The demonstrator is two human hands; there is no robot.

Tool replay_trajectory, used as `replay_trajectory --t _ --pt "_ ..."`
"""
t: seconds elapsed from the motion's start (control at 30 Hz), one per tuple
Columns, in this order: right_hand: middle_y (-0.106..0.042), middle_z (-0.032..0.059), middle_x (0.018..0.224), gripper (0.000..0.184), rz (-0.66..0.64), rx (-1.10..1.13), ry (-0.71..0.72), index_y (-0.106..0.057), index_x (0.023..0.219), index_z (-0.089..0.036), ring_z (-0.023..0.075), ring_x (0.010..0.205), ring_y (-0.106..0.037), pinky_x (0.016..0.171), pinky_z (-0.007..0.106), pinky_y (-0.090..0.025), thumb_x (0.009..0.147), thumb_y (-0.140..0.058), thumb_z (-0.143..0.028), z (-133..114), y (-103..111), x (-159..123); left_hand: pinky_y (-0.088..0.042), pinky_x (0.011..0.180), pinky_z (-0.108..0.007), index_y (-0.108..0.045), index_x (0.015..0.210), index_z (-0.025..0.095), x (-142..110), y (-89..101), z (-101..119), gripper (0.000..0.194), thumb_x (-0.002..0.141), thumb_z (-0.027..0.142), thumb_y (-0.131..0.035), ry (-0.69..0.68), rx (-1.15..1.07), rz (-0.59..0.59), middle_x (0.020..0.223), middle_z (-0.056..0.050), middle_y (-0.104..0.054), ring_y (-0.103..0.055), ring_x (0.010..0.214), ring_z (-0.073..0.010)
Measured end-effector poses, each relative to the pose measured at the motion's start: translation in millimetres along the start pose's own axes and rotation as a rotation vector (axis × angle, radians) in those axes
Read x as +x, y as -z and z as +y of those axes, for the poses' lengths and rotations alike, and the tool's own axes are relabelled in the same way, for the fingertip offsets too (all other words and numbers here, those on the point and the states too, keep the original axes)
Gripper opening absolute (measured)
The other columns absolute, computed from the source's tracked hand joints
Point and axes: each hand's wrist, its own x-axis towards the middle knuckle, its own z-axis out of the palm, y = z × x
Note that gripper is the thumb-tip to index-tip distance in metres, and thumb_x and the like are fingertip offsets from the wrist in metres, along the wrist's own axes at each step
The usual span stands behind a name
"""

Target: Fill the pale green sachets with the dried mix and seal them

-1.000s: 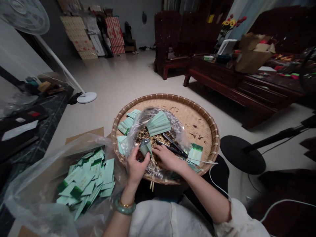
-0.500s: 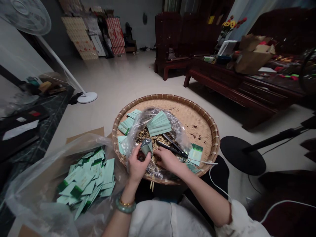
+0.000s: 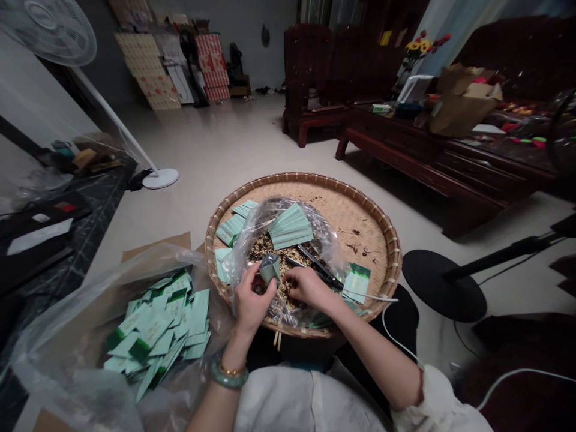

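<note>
Between the thumb and fingers of my left hand [image 3: 252, 295] is a small pale green packet [image 3: 269, 269], its grey mouth spread apart and facing up. Close on its right, my right hand [image 3: 305, 287] has its fingertips pinched together over the loose dried mix [image 3: 284, 293]; what they hold is too small to make out. The mix lies in a clear plastic bag [image 3: 330, 240] on a round woven bamboo tray [image 3: 369, 207]. A fanned stack of green packets [image 3: 291, 227] rests on the mix. Just beyond my right hand lies a black hair straightener [image 3: 321, 269] with a white cord.
Left of the tray, a large clear bag [image 3: 58, 336] holds many green packets [image 3: 166, 318]. More packets [image 3: 357, 282] lie along the tray's edge. A white standing fan [image 3: 159, 178] is at far left, a black round stand base [image 3: 443, 285] at right, and a dark wooden table [image 3: 405, 141] behind.
My right hand has lifted slightly, its fingertips drawing closer together above the mix. My left hand keeps the packet in nearly the same place.
</note>
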Motion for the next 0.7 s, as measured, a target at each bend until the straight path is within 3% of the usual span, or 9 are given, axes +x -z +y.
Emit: replay_trajectory --t 0.2,0.33,0.43,0.53,0.7 --pt "-0.07 0.0003 0.079 0.031 0.126 0.207 -0.044 -0.071 0.089 -0.017 0.0141 0.065 -0.057 0.061 0.022 -0.041 0.062 -0.06 -0.007 1 38 -5 -0.056 0.075 -0.034 -0.06 0.113 0.017 1 -0.2 0 0.041 0.073 0.025 -0.065 -0.086 0.059 -0.005 0.102 -0.009 -0.069 -0.066 0.089 -0.0216" --pt "-0.07 0.001 0.081 0.025 0.213 0.241 0.002 -0.071 0.085 -0.018 0.0148 0.07 -0.059 0.061 0.023 -0.043 0.065 -0.059 -0.01 -18 75 -11 -0.054 0.083 -0.039 -0.06 0.112 0.019 4 -1.9 11 0.039 0.073 0.019 -0.064 -0.229 0.11 -0.021 0.104 -0.008 -0.068 -0.063 0.096 -0.0227" --pt "-0.07 0.0007 0.085 0.025 0.21 0.183 0.082 -0.07 0.086 -0.02 0.0146 0.073 -0.059 0.064 0.024 -0.044 0.066 -0.06 -0.01 -36 95 -14 -0.051 0.088 -0.042 -0.059 0.112 0.019 5 -3.1 19 0.041 0.072 0.014 -0.063 -0.29 0.128 -0.052 0.105 -0.008 -0.068 -0.062 0.098 -0.0234" --pt "-0.067 0.0 0.083 0.028 0.16 0.074 0.157 -0.07 0.087 -0.021 0.0135 0.07 -0.057 0.065 0.024 -0.043 0.066 -0.061 -0.005 -48 102 -13 -0.05 0.088 -0.043 -0.058 0.114 0.02 5 -3.8 22 0.044 0.071 0.012 -0.064 -0.315 0.139 -0.075 0.107 -0.008 -0.067 -0.061 0.1 -0.0242" --pt "-0.062 0.0018 0.083 0.03 0.092 -0.119 0.214 -0.069 0.086 -0.018 0.0142 0.072 -0.056 0.065 0.024 -0.04 0.065 -0.06 0.001 -56 95 -9 -0.049 0.089 -0.044 -0.055 0.118 0.02 4 -4.7 18 0.047 0.073 0.013 -0.065 -0.331 0.158 -0.098 0.108 -0.009 -0.066 -0.06 0.1 -0.0248"
